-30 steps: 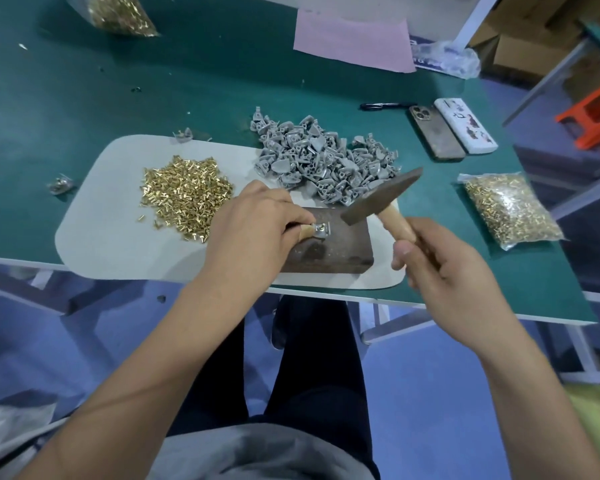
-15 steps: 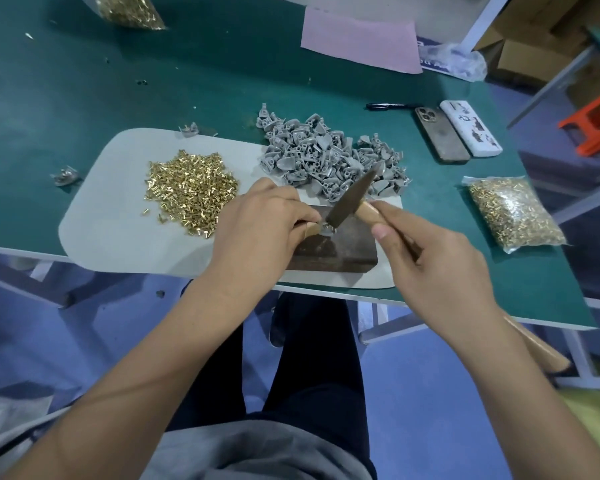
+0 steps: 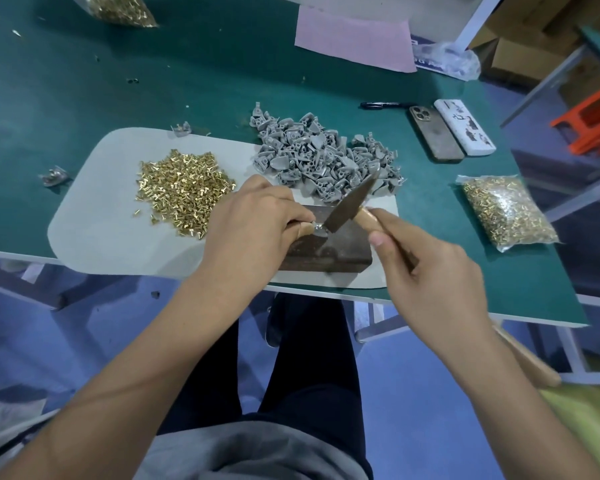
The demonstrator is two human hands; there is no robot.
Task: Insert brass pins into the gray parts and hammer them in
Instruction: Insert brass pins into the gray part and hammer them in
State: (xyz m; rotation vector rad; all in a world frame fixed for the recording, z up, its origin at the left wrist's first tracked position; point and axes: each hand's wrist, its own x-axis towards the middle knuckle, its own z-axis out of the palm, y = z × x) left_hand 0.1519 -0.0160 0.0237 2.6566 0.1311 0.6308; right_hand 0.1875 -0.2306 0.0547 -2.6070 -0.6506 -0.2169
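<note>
Left hand [image 3: 253, 223]: grip closed in a pinch on one gray part [image 3: 317, 229], held on top of the dark metal block [image 3: 329, 249].

Right hand [image 3: 433, 282]: grip wrapped round the wooden handle of one hammer [image 3: 352, 202]; the hammer head is tilted, its lower end touching the held part. The handle's butt end shows past the wrist at 4 o'clock.

Block: one, on a pale gray mat [image 3: 118, 237] at the near edge of the surface.

Loose brass pins [image 3: 184, 192]: one heap on the mat, at 9 o'clock from the left hand; too many to count.

Heap of gray parts [image 3: 323, 157]: one, at 12 o'clock from the block, partly on the mat; uncounted. Two stray parts lie apart, one at the mat's far edge [image 3: 182, 128], one left of the mat [image 3: 53, 175].

Bags of brass pins: two, one at 3 o'clock [image 3: 506, 213], one at the far left corner [image 3: 125, 8].

Phones: two, side by side at 1 o'clock, one dark [image 3: 435, 133], one white [image 3: 465, 128]. One black pen [image 3: 383, 105] beside them.

Surface [image 3: 118, 81]: green top, white edge. One pink sheet [image 3: 355, 39] at 12 o'clock.

Room: blue floor, cardboard boxes [image 3: 534, 46] and one orange stool [image 3: 591, 123] at 2 o'clock.
</note>
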